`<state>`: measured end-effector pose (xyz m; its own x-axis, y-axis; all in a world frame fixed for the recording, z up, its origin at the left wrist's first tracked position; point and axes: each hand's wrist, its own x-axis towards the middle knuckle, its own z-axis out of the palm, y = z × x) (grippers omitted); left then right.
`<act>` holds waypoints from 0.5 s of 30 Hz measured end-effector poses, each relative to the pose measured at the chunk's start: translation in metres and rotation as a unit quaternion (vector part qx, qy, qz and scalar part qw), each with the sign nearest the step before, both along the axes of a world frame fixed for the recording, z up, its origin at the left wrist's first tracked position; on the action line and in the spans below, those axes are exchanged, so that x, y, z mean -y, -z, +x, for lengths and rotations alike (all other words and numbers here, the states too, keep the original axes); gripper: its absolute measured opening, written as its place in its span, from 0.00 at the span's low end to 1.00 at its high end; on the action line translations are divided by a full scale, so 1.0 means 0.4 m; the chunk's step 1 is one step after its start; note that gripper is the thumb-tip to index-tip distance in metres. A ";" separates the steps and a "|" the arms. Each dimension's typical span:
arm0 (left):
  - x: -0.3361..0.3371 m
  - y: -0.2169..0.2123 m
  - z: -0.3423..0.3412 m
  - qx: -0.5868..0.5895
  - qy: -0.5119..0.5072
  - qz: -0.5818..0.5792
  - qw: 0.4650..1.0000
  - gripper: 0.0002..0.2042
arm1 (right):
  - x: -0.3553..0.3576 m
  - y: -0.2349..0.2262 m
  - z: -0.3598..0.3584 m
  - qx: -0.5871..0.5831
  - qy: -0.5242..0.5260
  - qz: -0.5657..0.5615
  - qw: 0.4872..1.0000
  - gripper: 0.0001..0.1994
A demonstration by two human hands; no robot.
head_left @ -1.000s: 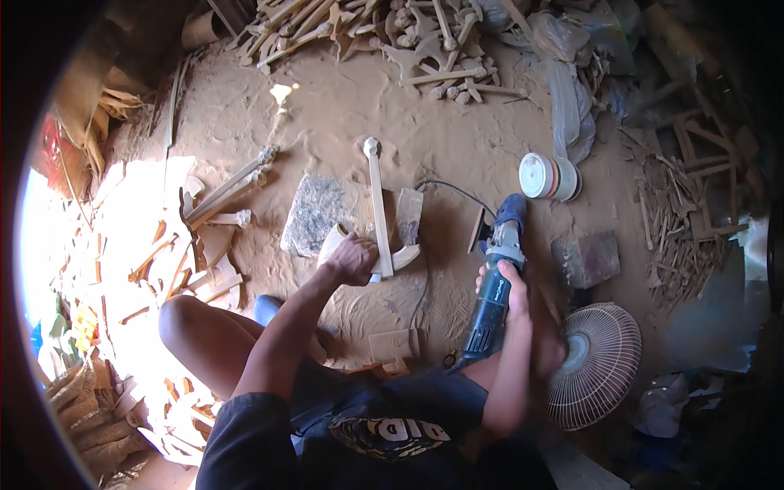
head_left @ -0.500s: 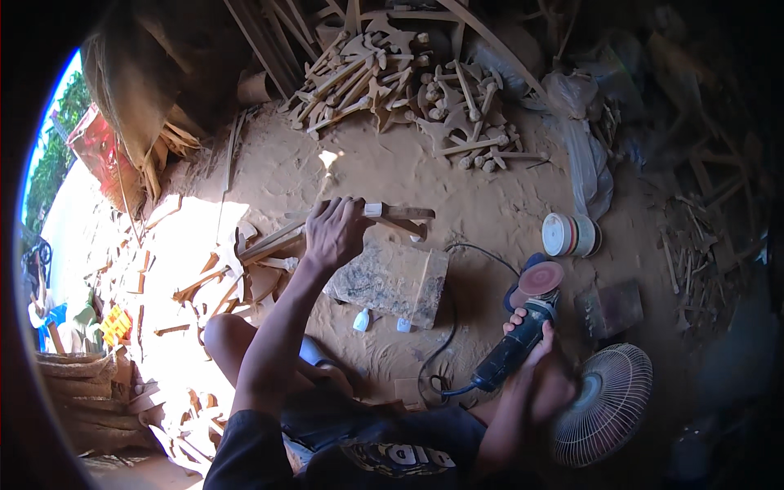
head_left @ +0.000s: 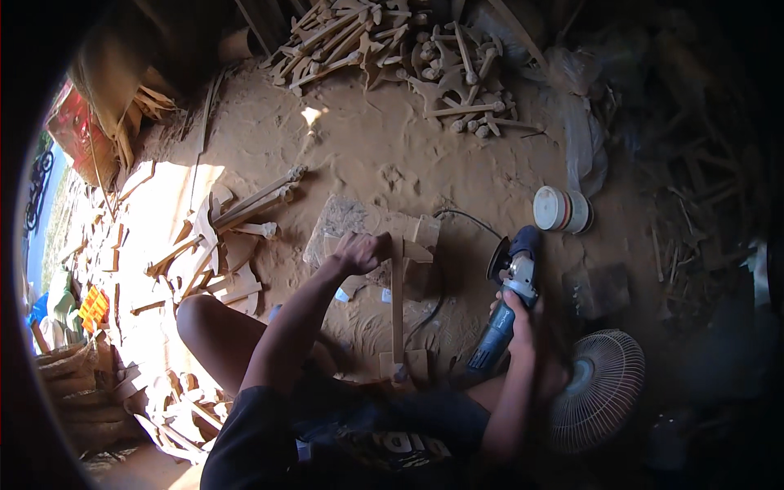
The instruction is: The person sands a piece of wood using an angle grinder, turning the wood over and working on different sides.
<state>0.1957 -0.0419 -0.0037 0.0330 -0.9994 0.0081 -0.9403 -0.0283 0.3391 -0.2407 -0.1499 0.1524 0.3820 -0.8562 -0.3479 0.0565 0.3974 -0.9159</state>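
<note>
My left hand [head_left: 362, 251] is closed round a wooden piece with a long flat bar [head_left: 398, 314] and short cross parts near the hand. The bar hangs over the near side of a worn, stained block [head_left: 347, 216] and points down toward my lap. My right hand [head_left: 516, 320] grips an angle grinder [head_left: 494, 339] by its body, to the right of the block. Its sanding disc [head_left: 496, 260] now stands edge-on, facing left toward the block. The disc and the wood are apart.
Carved wooden parts are heaped [head_left: 359, 41] at the back, with more sticks [head_left: 253, 204] at the left. A white tub [head_left: 563, 210] lies at the right, above a round fan [head_left: 600, 392]. The grinder's black cable [head_left: 469, 219] curves behind the block over the dusty ground.
My left hand has come down and nearer, turning the wooden piece so its bar points toward me. My right hand has rolled the grinder, turning its disc leftward. The view has shifted slightly.
</note>
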 end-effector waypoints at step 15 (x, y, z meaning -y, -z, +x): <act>0.069 0.022 -0.211 -0.082 -0.082 -0.018 0.993 0.19 | -0.077 -0.029 0.319 -0.378 -0.170 -0.280 0.866 0.43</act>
